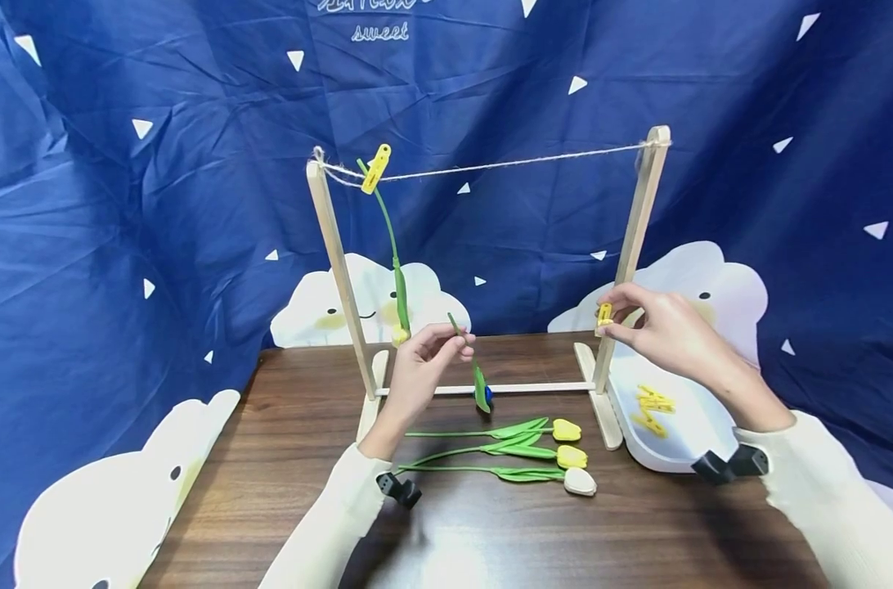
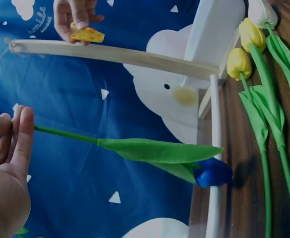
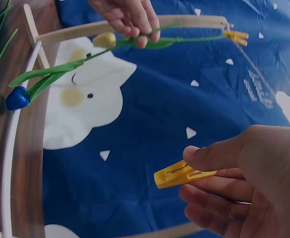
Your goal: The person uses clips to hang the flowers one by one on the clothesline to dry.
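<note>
My left hand [image 1: 423, 361] pinches the green stem of a blue tulip [image 2: 213, 172], whose flower head hangs downward near the frame's lower bar. Between thumb and fingers, my right hand [image 1: 663, 327] holds a yellow clothespin [image 3: 177, 174] in front of the right post. A second yellow clothespin [image 1: 376, 169] grips a stem on the string [image 1: 505, 166] near the left post. From it a yellow tulip [image 1: 400, 334] hangs head down, partly behind my left hand in the head view.
Two yellow tulips [image 1: 567, 430] and a white tulip [image 1: 580, 482] lie on the brown table [image 1: 491, 532]. A white tray [image 1: 660, 462] with several yellow clothespins [image 1: 654, 409] stands at right. The wooden frame [image 1: 341, 270] stands before a blue cloth backdrop.
</note>
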`<state>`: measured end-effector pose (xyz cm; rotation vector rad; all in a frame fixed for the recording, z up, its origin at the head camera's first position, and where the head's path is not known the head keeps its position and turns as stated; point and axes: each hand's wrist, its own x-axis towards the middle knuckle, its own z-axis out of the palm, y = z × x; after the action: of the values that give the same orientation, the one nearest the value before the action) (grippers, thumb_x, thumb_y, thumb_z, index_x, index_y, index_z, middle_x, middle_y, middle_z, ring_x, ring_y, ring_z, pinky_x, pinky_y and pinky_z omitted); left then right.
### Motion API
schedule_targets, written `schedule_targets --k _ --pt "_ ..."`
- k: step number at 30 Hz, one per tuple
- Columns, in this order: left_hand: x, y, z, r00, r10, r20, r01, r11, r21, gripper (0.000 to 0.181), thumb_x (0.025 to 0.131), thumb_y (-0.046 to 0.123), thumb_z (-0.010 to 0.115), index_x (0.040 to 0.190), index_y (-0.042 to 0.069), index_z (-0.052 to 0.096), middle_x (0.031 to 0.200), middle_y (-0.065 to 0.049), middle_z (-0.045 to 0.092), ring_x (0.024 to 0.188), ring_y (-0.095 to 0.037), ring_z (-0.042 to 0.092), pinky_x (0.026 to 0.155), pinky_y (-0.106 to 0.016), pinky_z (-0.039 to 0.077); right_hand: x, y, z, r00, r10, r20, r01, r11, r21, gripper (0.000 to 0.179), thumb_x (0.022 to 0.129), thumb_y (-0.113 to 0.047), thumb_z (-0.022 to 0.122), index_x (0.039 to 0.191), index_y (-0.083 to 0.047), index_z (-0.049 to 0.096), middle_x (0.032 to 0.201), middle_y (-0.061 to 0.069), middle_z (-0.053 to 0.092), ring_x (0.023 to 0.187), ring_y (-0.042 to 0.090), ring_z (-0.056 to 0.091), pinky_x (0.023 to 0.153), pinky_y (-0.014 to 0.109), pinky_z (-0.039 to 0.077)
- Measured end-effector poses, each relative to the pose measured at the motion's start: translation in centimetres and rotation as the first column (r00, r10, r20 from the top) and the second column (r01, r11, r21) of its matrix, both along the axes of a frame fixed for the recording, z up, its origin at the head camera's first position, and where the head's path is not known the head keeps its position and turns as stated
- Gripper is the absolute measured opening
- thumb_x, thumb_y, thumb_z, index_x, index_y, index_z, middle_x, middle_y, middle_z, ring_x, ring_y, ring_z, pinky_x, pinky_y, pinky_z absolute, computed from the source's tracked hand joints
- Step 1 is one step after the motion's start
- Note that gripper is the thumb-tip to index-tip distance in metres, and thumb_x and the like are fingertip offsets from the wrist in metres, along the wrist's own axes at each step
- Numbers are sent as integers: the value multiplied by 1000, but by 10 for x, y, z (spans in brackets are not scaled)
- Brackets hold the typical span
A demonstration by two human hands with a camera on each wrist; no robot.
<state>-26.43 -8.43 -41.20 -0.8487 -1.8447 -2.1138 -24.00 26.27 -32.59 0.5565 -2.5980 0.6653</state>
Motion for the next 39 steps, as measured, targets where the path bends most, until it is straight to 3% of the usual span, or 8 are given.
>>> schedule_targets --k 14,21,30,33,36,37,39 --pt "0 2 30 998 41 -42 -42 999 -28 21 104 -3 63 120 -16 65 112 -38 71 87 -8 75 83 -27 65 7 -40 31 993 75 -90 -77 997 -24 28 91 -18 86 117 -14 75 90 1 78 76 15 69 68 26 54" --pt "1 5 47 992 80 -100 -84 996 -39 21 103 -3 65 120 -14 67 108 -35 73 82 -12 71 76 -24 61 8 -63 47 988 87 -128 -97 992 -76 28 90 -17 87 116 -17 77 93 -3 78 85 14 71 72 20 53" --pt "-2 4 65 981 114 -160 -123 991 -49 21 103 -2 64 120 -13 68 104 -36 74 77 -8 66 73 -19 57 8 -87 68 973 149 -179 -167 982 -93 29 94 -19 84 122 -17 76 100 0 78 90 14 70 72 24 53" --pt "-4 3 71 976 125 -179 -137 989 -54 21 104 -1 64 120 -12 69 104 -34 75 75 -25 66 72 -19 57 5 -94 74 972 154 -178 -175 979 -105 29 94 -19 85 121 -16 76 99 0 78 89 15 71 73 23 53" --pt "-5 4 78 973 140 -185 -152 987 -53 21 104 1 65 120 -11 70 103 -32 75 75 -32 64 71 -19 56 2 -100 80 968 163 -189 -187 975 -117 30 92 -20 86 121 -14 76 98 0 78 89 16 71 73 25 54" --pt "-5 4 81 972 143 -185 -155 987 -49 21 104 1 65 120 -11 70 103 -32 75 75 -34 63 71 -20 56 1 -102 82 967 167 -194 -193 973 -124 31 92 -20 86 120 -14 76 98 0 78 89 15 72 73 25 54" --pt "-6 5 87 971 147 -188 -158 986 -45 21 105 2 65 121 -11 70 103 -32 75 74 -23 64 71 -20 56 -1 -105 86 964 173 -203 -203 969 -138 32 91 -21 87 120 -13 76 98 0 78 89 14 71 74 26 55"
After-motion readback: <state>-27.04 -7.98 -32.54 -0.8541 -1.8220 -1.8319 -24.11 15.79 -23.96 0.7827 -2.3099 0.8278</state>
